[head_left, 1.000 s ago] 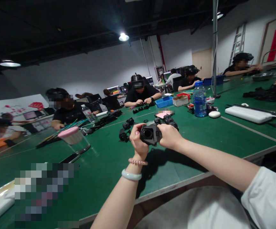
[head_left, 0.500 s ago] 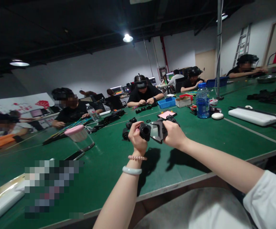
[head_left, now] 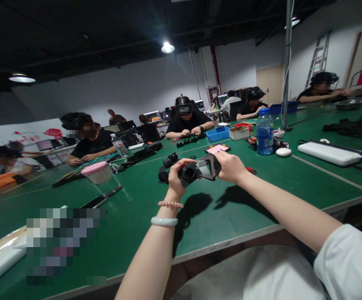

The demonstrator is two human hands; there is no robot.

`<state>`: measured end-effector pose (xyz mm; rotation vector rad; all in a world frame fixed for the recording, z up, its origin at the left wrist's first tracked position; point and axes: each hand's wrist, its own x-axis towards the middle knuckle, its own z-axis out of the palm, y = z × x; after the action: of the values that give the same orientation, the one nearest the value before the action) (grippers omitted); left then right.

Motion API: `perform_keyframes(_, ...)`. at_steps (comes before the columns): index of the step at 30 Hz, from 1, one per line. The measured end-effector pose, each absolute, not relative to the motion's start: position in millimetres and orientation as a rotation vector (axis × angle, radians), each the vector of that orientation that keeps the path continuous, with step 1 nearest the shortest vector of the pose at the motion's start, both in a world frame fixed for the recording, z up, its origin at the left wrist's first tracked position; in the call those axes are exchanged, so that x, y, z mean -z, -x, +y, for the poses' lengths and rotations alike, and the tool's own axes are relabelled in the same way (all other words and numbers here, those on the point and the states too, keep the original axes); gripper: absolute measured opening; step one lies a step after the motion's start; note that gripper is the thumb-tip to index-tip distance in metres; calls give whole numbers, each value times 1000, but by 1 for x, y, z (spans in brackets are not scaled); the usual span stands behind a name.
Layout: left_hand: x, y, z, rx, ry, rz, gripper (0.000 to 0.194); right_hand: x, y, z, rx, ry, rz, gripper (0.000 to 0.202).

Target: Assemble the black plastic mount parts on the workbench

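My left hand [head_left: 175,180] is closed around a black camera-like part [head_left: 189,173] with a round, dark opening turned towards me. My right hand [head_left: 232,167] grips a dark angular frame-like piece [head_left: 213,167] with a grey inner face. The two pieces meet or overlap between my hands above the green table [head_left: 218,225]; I cannot tell if they are joined. Just beyond my left hand lie more black parts [head_left: 170,160], and a small black ring [head_left: 193,157]. A small red object [head_left: 251,170] shows past my right wrist.
A pink-topped pad [head_left: 217,148] lies beyond my hands. To the right stand a blue bottle [head_left: 265,135] and a white power strip [head_left: 328,153]. A pink-lidded clear container [head_left: 101,175] and a phone [head_left: 95,202] are on the left. Other people work around the table.
My left hand has shifted slightly left, and its black part has turned, showing more of its flat body. The frame-like piece has tilted in my right hand, and the red object has come into view.
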<state>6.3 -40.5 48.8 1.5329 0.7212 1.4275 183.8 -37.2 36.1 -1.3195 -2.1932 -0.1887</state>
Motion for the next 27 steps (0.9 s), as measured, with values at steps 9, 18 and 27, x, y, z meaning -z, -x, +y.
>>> perform_keyframes(9, -41, -3, -35, -1296, -1436, 696, 36, -33, -187, -31, 334, 1253, -2272, 29)
perform_keyframes(18, -39, -5, -36, -1307, -1403, 733, 33, -29, -180, -31, 334, 1295, -2315, 28)
perform_keyframes(27, -36, -7, -34, -1317, -1435, 798, 36, -28, -178, -33, 265, 1318, -2353, 28)
